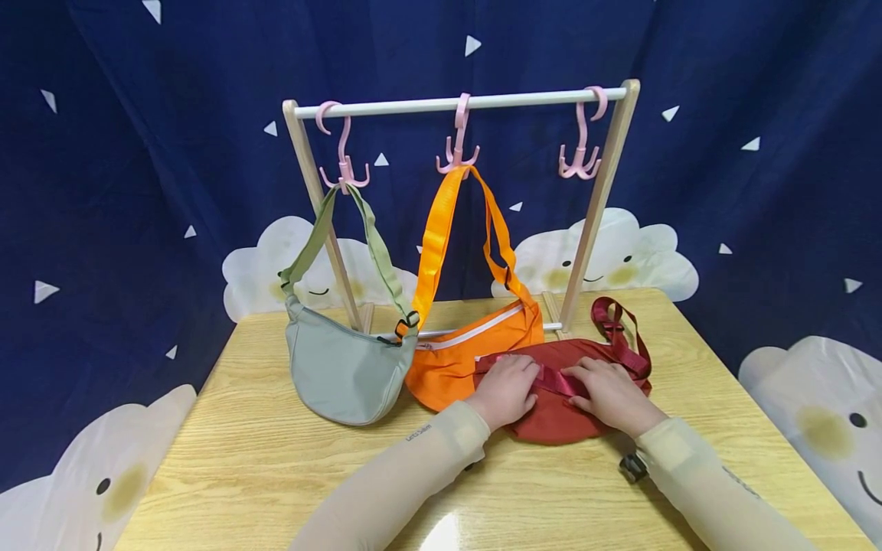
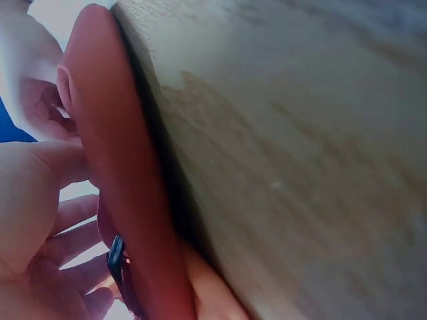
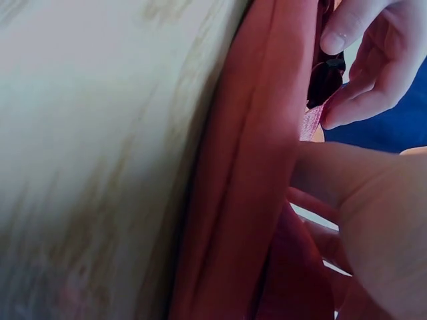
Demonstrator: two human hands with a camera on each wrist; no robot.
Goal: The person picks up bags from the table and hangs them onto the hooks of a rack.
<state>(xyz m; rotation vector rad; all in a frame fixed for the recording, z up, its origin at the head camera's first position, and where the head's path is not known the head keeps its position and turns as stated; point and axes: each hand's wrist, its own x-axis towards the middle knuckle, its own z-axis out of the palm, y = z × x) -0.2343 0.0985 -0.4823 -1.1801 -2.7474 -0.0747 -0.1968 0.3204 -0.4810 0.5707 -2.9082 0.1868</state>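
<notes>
Fingers of the left hand (image 1: pixel 506 389) are touching the red bag (image 1: pixel 558 425), lying on the table (image 1: pixel 276 474), long axis running left to right, curved edge pointing nearward; the right hand (image 1: pixel 612 390) is touching its strap (image 1: pixel 554 380). Whether either is pinching, I cannot tell.

A dark-red crossbody bag (image 1: pixel 561 425) is laid on the bench (image 1: pixel 262 444), curved edge (image 1: pixel 554 441) toward six o'clock, strap (image 1: pixel 630 358) looped at two o'clock.

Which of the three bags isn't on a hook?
The red bag, on the table under the left hand and right hand; the green bag and orange bag have straps looped on pink hooks.
</notes>
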